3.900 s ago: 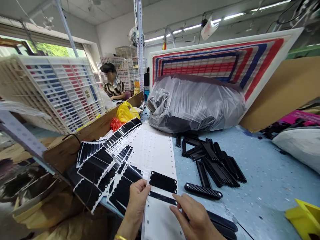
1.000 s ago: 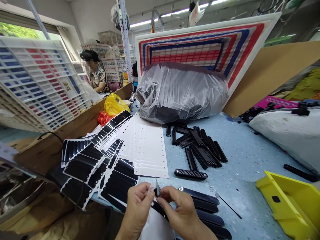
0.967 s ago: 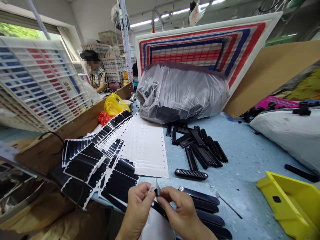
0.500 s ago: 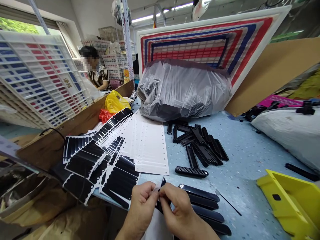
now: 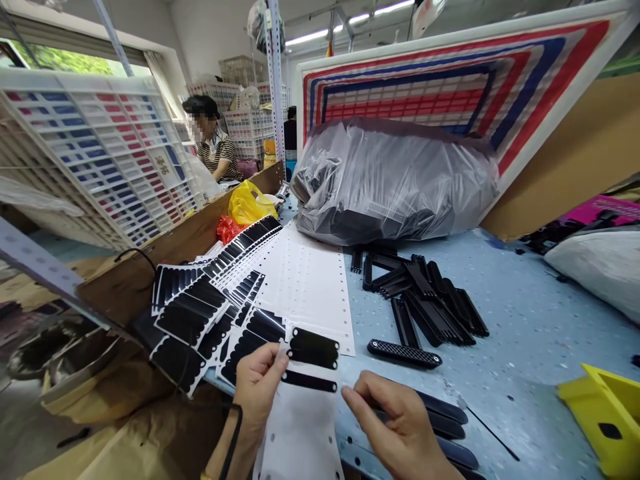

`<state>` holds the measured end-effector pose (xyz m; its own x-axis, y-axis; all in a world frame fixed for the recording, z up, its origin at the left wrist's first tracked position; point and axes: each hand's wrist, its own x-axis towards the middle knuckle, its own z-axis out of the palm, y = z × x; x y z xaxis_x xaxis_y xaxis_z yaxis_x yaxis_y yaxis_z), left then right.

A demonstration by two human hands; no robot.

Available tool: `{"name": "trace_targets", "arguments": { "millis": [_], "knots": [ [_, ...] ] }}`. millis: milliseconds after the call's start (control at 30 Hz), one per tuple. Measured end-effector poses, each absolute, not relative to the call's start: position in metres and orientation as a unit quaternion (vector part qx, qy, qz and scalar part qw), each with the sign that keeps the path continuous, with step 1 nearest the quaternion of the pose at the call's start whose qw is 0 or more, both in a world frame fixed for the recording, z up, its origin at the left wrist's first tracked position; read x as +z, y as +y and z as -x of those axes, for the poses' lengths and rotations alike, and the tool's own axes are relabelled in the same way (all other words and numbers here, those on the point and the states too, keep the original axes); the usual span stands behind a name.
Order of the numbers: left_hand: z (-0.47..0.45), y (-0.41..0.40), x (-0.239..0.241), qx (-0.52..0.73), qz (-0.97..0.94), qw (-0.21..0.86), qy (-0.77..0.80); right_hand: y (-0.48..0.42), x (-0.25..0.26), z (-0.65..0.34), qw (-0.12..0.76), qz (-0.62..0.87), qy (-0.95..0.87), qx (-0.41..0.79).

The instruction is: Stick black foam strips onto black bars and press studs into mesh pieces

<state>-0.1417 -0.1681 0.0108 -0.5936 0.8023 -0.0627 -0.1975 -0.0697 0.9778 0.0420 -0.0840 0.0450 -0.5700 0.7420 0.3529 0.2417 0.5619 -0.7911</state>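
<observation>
My left hand (image 5: 260, 377) pinches the left edge of a white backing sheet (image 5: 300, 427) between thumb and fingers. Black strip stickers (image 5: 314, 348) with rounded, holed ends lie across the sheet's upper part, and bare paper hangs below them. Just right of the sheet, apart from it, is my right hand (image 5: 395, 420); its fingers are loosely curled, the thumb stands away, and nothing shows in them. Partly behind that hand lie several smooth black strips (image 5: 445, 403) on the blue table. A black piece with a mesh-patterned face (image 5: 405, 354) rests beyond them.
More black sticker sheets (image 5: 193, 313) overlap at the left beside white perforated paper (image 5: 320, 287). A heap of black plastic pieces (image 5: 430, 293) lies before a filled plastic bag (image 5: 395, 180). A yellow bin (image 5: 607, 420) stands right. Another person (image 5: 217, 150) sits behind the wooden edge.
The sticker sheet, folded between both hands before, is now opened out flat in my left hand. My right hand has let go and moved right. The view has shifted slightly left.
</observation>
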Motion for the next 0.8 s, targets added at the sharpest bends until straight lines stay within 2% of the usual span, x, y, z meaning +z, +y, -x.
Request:
{"name": "trace_targets", "arguments": {
  "millis": [167, 367, 500, 800],
  "knots": [
    [0.149, -0.179, 0.017, 0.727, -0.173, 0.378, 0.547, -0.062, 0.021, -0.036, 0.357, 0.423, -0.682, 0.477],
    [0.138, -0.184, 0.020, 0.738, -0.118, 0.461, 0.479, -0.069, 0.029, -0.028, 0.320, 0.330, -0.628, 0.628],
    [0.134, -0.186, 0.024, 0.750, -0.123, 0.477, 0.441, -0.071, 0.032, -0.031, 0.325, 0.328, -0.617, 0.637],
    [0.136, -0.186, 0.021, 0.726, -0.158, 0.453, 0.493, -0.066, 0.014, -0.039, 0.321, 0.333, -0.653, 0.600]
  ]
}}
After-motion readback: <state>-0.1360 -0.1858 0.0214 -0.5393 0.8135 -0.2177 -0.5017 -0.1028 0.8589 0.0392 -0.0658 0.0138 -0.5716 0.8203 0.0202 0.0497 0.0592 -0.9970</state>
